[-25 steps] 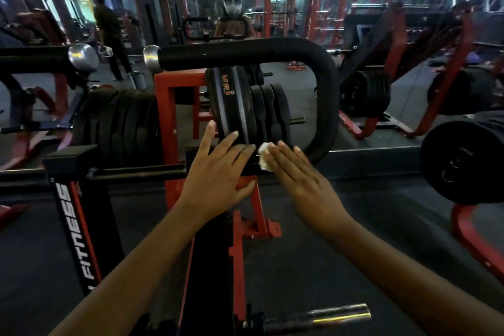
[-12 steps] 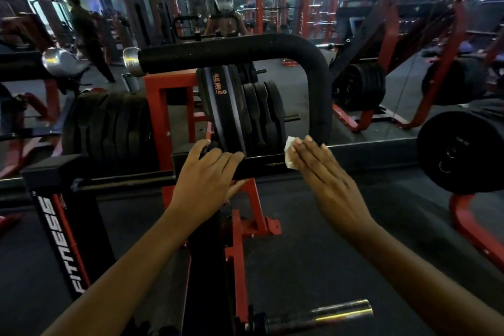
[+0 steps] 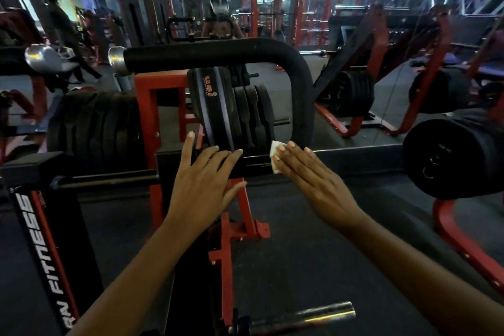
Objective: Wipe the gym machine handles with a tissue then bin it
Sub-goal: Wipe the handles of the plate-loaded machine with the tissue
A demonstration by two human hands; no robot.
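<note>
Head view, dim gym: flat right hand (image 3: 321, 185) presses tissue (image 3: 274, 154) on black bar (image 3: 255, 164); left hand (image 3: 201, 183) rests flat.

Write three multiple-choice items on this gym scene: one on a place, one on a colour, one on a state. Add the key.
1. Where is the small white tissue?
A. On the floor.
B. Under the right hand, against the black horizontal bar.
C. In a bin.

2. What colour is the metal frame upright left of the black weight plates marked USI?
A. Yellow.
B. Green.
C. Red.

3. How is the left hand?
A. Flat, fingers straight, resting on the bar.
B. Curled round the tissue.
C. Gripping a dumbbell.

Key: 1 B, the tissue peeks out beside the fingertips on the bar; 2 C, the upright is plainly red; 3 A, its fingers lie straight and hold nothing.
</note>
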